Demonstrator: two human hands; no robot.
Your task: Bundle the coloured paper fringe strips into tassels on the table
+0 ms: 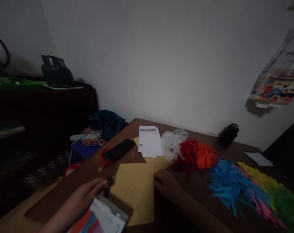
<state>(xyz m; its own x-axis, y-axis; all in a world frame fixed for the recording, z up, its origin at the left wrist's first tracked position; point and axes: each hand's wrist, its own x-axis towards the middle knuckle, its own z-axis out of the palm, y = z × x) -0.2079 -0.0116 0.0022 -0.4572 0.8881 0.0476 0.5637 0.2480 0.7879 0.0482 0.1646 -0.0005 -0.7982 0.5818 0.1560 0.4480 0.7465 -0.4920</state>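
A flat tan paper envelope [137, 194] lies near the front of the brown table. My right hand [166, 183] is at its right edge, with curled fingers closed on that edge. On the other side, my left hand [92, 191] is closed, its fingers together and pointing at the envelope's upper left edge. A white packet with a red and blue print [105, 215] is tilted against the thumb side of this hand and covers the envelope's lower left corner. The thumb is hidden, and the grip is blurred.
Beyond the envelope lie white printed cards [149, 142], a clear plastic bag [172, 144] and a black phone [119, 150] by a red cord [103, 158]. Red, orange, blue [230, 181], yellow, pink and green shredded paper spreads along the right. A black object [229, 135] stands near the wall.
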